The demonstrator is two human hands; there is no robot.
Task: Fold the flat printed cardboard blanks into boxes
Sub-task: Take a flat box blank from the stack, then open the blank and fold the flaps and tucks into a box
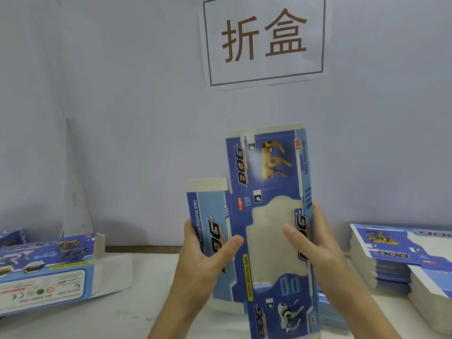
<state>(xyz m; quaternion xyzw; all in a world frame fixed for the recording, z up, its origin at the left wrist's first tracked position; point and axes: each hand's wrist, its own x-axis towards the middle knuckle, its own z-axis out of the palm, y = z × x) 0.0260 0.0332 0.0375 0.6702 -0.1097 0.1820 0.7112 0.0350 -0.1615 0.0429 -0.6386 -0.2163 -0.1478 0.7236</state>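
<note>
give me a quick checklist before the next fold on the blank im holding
1. Left hand grips the held blank at its left panel, thumb on front: ok.
2. Right hand grips its right edge, thumb on the window area: ok.
3. Printed side faces the person: ok.
4. Blank lifted off the table: ok.
5. Crease lines scored cleanly: cannot tell.
6. Folded box at left and stack of blanks at right lie apart from the hands: ok.

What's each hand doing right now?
Left hand: grips the left edge of the blank, thumb on the front.
Right hand: grips the right edge of the same blank, thumb on the front.
</note>
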